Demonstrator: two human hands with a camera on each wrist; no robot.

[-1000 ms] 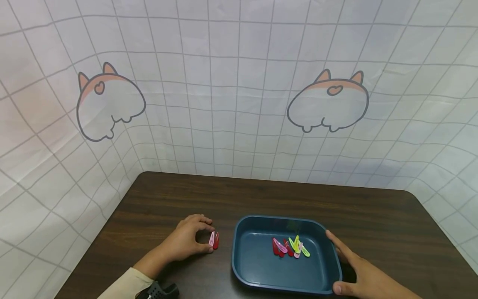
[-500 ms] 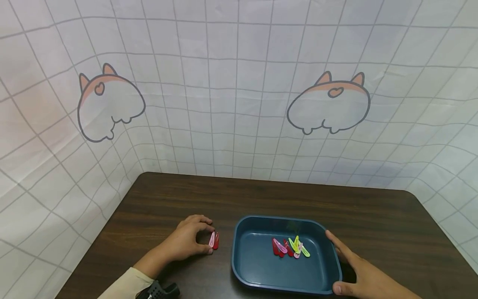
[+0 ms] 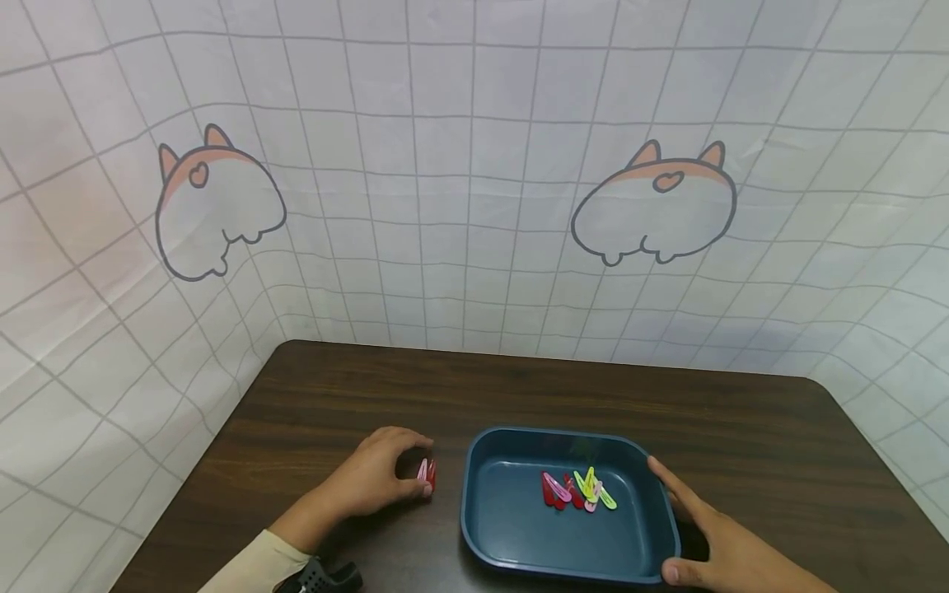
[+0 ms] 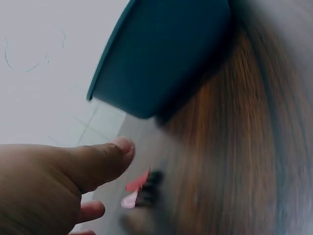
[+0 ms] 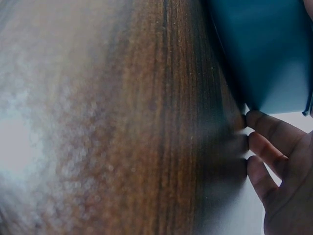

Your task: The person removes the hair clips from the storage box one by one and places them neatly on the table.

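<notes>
Two hair clips, one pink and one red (image 3: 426, 475), lie side by side on the dark wooden table (image 3: 356, 387), just left of a teal tray (image 3: 482, 445). My left hand (image 3: 424, 468) curls around them, thumb at their near end and fingers arched over their far end. In the left wrist view the clips (image 4: 136, 186) lie on the table between the thumb (image 4: 105, 159) and the fingers. My right hand (image 3: 693, 527) rests against the tray's right wall with fingers straight and thumb at the front right corner. Its fingers (image 5: 266, 129) touch the tray (image 5: 264, 49).
Several hair clips in red, pink and yellow-green (image 3: 578, 490) lie in the tray's middle. A white gridded cloth with cartoon prints (image 3: 474, 206) walls in the table at the back and both sides. A dark wrist strap (image 3: 319, 576) shows at the bottom edge.
My left hand's fingers have closed in a little over the two clips, partly covering them. The right hand and the tray have stayed put.
</notes>
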